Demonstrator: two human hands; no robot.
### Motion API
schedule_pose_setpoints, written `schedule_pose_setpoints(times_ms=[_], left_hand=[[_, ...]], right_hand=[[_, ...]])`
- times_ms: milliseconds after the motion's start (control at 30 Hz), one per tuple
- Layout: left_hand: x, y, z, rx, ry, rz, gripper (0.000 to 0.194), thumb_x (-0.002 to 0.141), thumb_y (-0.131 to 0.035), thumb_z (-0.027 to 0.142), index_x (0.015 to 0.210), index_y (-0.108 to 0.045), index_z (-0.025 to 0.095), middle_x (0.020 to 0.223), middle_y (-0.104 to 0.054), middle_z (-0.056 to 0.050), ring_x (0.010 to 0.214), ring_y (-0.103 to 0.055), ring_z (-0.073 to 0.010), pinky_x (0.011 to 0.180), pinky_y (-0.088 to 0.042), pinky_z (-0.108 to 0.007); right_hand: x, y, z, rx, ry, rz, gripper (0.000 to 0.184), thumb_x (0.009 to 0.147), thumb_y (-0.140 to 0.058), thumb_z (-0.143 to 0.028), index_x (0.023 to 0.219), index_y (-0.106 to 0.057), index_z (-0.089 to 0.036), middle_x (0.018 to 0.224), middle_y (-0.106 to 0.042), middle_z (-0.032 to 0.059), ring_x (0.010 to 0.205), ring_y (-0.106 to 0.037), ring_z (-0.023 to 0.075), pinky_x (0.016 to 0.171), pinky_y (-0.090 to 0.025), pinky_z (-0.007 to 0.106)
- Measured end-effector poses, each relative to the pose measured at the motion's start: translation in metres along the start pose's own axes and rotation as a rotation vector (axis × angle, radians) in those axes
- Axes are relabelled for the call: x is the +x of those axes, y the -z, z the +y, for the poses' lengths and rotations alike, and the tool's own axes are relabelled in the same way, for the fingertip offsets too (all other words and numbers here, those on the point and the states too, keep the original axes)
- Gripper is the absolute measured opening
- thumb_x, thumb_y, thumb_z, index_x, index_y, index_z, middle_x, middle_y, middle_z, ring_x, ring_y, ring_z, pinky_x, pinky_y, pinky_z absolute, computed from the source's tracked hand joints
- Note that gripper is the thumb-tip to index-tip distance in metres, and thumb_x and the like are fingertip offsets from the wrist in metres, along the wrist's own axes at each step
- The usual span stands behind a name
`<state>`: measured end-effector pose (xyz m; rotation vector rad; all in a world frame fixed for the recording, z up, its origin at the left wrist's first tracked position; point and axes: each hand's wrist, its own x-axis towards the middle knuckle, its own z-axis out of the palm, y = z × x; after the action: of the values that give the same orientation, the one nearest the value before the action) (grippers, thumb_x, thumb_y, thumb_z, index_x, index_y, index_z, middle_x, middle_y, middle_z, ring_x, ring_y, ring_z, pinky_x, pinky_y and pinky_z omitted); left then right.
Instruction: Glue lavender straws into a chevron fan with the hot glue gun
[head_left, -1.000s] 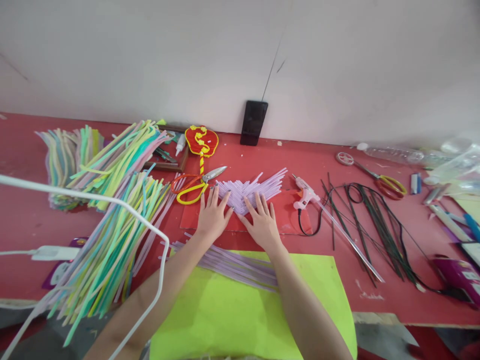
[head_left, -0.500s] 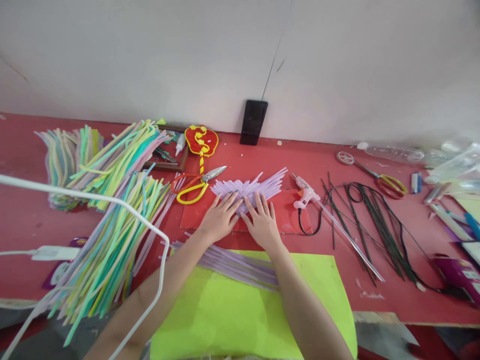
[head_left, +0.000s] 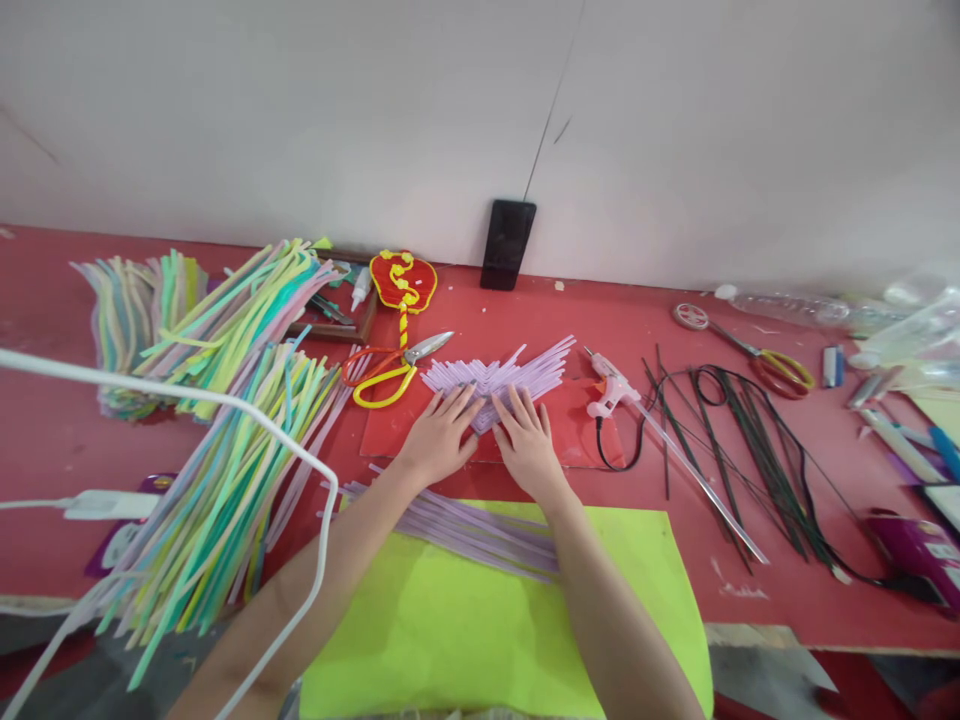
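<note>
Lilac pipe cleaners laid in a woven V-shaped piece (head_left: pixel 486 380) rest on a red board (head_left: pixel 390 432) in the middle of the table. My left hand (head_left: pixel 442 435) lies flat on the left side of the piece, fingers stretched out. On its right side my right hand (head_left: pixel 527 445) presses down the same way, fingers spread. The lower tip of the weave shows between my two hands; some of it is covered by my fingers. Closer to me, loose lilac pipe cleaners (head_left: pixel 480 535) lie across a lime-green sheet (head_left: pixel 480 640), passing under my forearms.
Left are scissors (head_left: pixel 397 370), pastel pipe-cleaner bundles (head_left: pixel 225 470) and a white cable (head_left: pixel 300 455) crossing my left arm. A pink glue gun (head_left: pixel 613 388), dark green stems (head_left: pixel 757 460) and more scissors (head_left: pixel 780 370) lie right. A phone (head_left: pixel 508 245) leans on the wall.
My right hand has shifted slightly to the right, so a little more of the weave's lower tip shows between my hands. The left hand has barely moved.
</note>
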<state>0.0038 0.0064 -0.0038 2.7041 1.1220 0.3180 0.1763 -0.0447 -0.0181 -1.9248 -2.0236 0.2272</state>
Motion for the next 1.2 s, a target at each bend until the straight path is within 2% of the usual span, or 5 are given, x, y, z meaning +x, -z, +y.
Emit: schedule_pose_setpoints(times_ms=[233,500,800,1033,1200], left_hand=[[0.001,0.002,0.004,-0.008,0.04,0.002,0.052,0.088,-0.042,0.021,0.14,-0.04,0.018,0.15,-0.034,-0.009,0.14,-0.029,-0.0235,0.115,-0.023,-0.047],[0.001,0.0,0.007,0.041,0.046,0.013,0.049,0.09,-0.04,0.024,0.138,-0.042,0.016,0.151,-0.034,-0.01,0.14,-0.03,-0.0239,0.116,-0.02,-0.048],[0.002,-0.002,0.009,0.082,0.045,0.023,0.049,0.092,-0.039,0.026,0.139,-0.041,0.015,0.15,-0.035,-0.01,0.139,-0.031,-0.0233,0.116,-0.019,-0.049],[0.001,-0.004,0.011,0.101,0.046,0.043,0.047,0.092,-0.039,0.027,0.138,-0.042,0.016,0.149,-0.036,-0.011,0.138,-0.034,-0.0243,0.116,-0.021,-0.05],[0.001,-0.005,0.011,0.102,0.046,0.047,0.048,0.092,-0.039,0.026,0.139,-0.041,0.016,0.15,-0.035,-0.011,0.138,-0.034,-0.0242,0.116,-0.021,-0.05]], right_hand=[[0.0,-0.001,0.001,0.039,-0.004,0.026,0.051,0.09,-0.033,-0.021,0.141,-0.042,-0.023,0.155,-0.025,0.0064,0.144,-0.014,0.0224,0.114,-0.019,0.051],[0.003,-0.003,0.005,0.141,-0.032,0.088,0.051,0.09,-0.035,-0.021,0.14,-0.042,-0.013,0.152,-0.029,0.0122,0.144,-0.016,0.0224,0.115,-0.022,0.047],[0.005,-0.003,0.007,0.214,-0.049,0.161,0.054,0.09,-0.035,-0.023,0.144,-0.035,-0.015,0.151,-0.033,0.0115,0.143,-0.017,0.0214,0.113,-0.028,0.048],[0.005,-0.005,0.008,0.149,-0.079,0.146,0.056,0.091,-0.033,-0.024,0.146,-0.029,-0.013,0.152,-0.03,0.0124,0.144,-0.016,0.0217,0.113,-0.026,0.048],[0.005,-0.005,0.007,0.089,-0.149,0.146,0.055,0.093,-0.031,-0.025,0.145,-0.03,-0.008,0.152,-0.028,0.014,0.144,-0.014,0.023,0.116,-0.019,0.049]])
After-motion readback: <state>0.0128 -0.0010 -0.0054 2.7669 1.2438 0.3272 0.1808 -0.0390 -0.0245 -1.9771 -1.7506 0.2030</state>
